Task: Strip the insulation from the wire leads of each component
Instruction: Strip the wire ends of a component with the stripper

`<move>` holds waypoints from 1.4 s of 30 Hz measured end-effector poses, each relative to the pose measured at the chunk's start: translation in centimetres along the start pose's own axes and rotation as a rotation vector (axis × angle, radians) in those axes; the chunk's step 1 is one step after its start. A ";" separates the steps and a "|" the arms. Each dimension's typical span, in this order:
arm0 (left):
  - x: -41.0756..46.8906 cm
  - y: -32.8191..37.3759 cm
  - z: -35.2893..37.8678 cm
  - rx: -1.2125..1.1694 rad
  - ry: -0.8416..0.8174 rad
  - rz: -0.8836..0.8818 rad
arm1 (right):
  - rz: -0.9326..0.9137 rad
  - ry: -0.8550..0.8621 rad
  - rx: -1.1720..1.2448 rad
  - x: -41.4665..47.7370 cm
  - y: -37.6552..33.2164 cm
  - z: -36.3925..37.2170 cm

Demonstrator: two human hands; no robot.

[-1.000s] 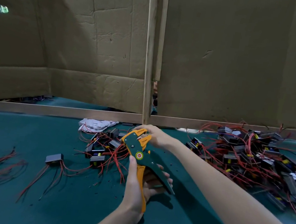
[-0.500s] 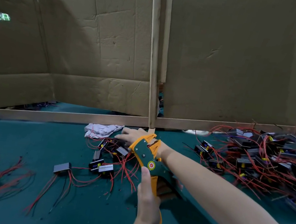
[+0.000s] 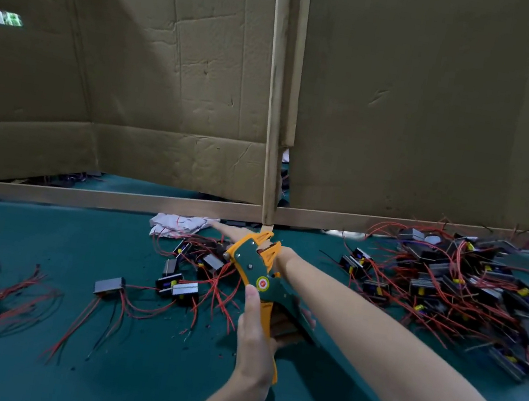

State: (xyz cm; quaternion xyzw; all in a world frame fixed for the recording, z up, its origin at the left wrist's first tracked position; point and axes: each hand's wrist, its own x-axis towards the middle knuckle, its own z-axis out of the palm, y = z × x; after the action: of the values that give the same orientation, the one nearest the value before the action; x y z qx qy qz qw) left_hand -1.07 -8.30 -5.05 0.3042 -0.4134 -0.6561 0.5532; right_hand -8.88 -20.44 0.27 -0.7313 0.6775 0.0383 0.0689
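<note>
Fingers of left hand (image 3: 255, 335) clenched around wire stripper (image 3: 253, 268) handles.
Right hand (image 3: 228, 232) fingers extended, grasping nothing, above components (image 3: 180, 287) lying left of the stripper on the table (image 3: 41, 244).

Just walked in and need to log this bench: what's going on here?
A person is working through wired components. The left hand grips an orange-and-green wire stripper above the green table. The right hand reaches past it toward a small cluster of components. A bigger pile lies to the right.
</note>
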 end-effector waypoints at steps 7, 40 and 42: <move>0.3 0.5 0.0 -0.078 0.070 -0.044 | 0.161 -0.094 0.408 -2.3 -0.9 -2.2; 1.3 -0.1 -0.9 -0.033 0.055 -0.011 | -0.007 0.300 0.454 -14.2 11.1 4.6; 1.3 0.0 -0.8 -0.028 0.054 -0.012 | -0.017 0.326 0.463 -14.6 10.8 4.2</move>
State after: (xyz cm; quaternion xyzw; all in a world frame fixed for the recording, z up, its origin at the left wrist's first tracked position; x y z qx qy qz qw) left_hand -0.63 -9.76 -5.41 0.3164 -0.3874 -0.6568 0.5643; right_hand -20.65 -6.15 -2.26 -0.6980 0.6643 -0.2365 0.1246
